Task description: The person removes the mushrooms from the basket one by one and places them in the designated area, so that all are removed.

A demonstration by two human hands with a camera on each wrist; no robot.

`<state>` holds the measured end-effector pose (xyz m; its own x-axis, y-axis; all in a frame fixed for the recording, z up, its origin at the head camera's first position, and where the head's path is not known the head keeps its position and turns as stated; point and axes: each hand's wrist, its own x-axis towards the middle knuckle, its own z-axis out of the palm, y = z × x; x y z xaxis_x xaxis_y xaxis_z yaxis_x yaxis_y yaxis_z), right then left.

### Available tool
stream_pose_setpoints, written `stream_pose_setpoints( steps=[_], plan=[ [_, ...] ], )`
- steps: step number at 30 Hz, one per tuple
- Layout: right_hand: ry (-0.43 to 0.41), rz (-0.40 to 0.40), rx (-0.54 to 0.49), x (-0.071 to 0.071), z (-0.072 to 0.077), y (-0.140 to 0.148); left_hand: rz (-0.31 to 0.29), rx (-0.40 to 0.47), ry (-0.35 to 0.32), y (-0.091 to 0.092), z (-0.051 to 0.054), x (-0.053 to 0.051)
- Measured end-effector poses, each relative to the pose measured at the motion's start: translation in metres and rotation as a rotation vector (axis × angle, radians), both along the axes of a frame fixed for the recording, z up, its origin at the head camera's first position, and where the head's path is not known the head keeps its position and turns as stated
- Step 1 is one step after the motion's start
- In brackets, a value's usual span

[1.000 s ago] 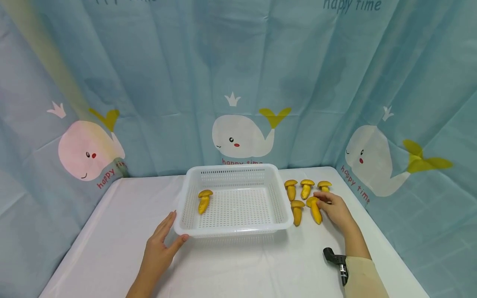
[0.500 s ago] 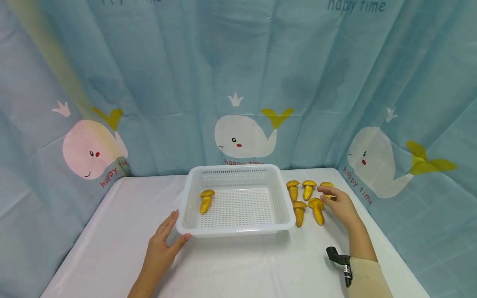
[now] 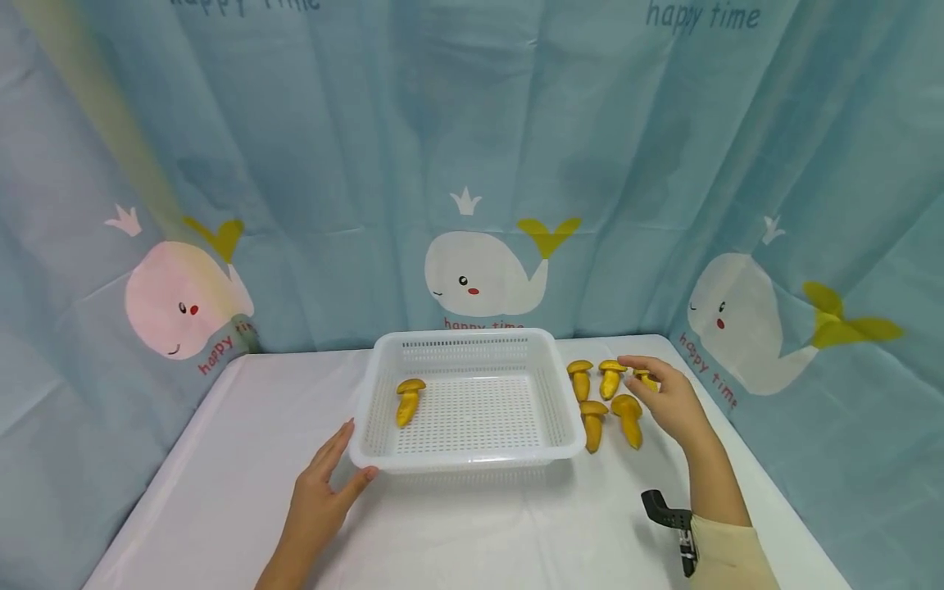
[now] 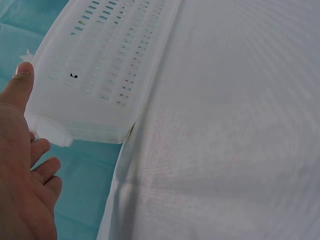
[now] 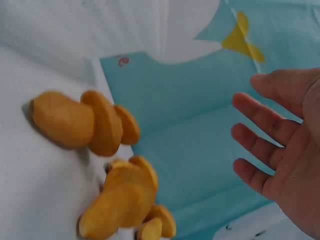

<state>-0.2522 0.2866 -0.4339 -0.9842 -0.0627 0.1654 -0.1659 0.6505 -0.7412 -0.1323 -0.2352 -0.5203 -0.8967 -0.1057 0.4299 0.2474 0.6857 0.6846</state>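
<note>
A white perforated basket stands on the table with one yellow mushroom lying inside at its left. My left hand rests at the basket's front left corner, thumb on the rim and fingers straight along its side. To the right of the basket lie several more yellow mushrooms in two rows. My right hand hovers above the back right mushroom, which it partly hides, and behind the front right mushroom. In the right wrist view, the fingers are spread with nothing between them.
A white cloth covers the table. Behind and at both sides hangs a blue curtain printed with whales. A black camera mount is strapped at the right wrist, beside a beige sleeve.
My right hand has let go of the front right mushroom and lifted away toward the back row. That mushroom now lies uncovered. The left hand stays at the basket.
</note>
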Motion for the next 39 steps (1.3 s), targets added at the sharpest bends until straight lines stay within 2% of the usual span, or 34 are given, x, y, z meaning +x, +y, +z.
stream_pose_setpoints(
  steps=[6, 11, 16, 22, 27, 32, 36, 39],
  plan=[
    [0.106, 0.101, 0.052, -0.002, 0.025, -0.026, 0.002, 0.006, -0.006, 0.000, -0.001, 0.000],
    [0.148, 0.217, 0.108, -0.012, 0.059, -0.054, 0.007, 0.010, -0.004, -0.001, 0.000, -0.002],
    [0.211, 0.331, 0.209, -0.020, 0.092, -0.087, 0.008, 0.002, 0.006, 0.000, 0.002, -0.002],
    [0.242, 0.465, 0.263, -0.038, 0.117, -0.134, 0.011, 0.005, 0.002, 0.000, 0.002, -0.002],
    [0.229, 0.583, 0.257, -0.058, 0.123, -0.174, 0.001, 0.023, 0.012, 0.001, 0.000, -0.001],
    [0.182, 0.688, 0.224, -0.072, 0.117, -0.211, 0.002, 0.021, 0.015, 0.000, -0.001, -0.002],
    [0.165, 0.726, 0.242, -0.082, 0.108, -0.236, 0.014, 0.016, 0.001, 0.001, 0.000, -0.001],
    [0.148, 0.725, 0.246, -0.088, 0.100, -0.250, 0.005, 0.025, -0.008, 0.001, 0.002, 0.000]
  ],
)
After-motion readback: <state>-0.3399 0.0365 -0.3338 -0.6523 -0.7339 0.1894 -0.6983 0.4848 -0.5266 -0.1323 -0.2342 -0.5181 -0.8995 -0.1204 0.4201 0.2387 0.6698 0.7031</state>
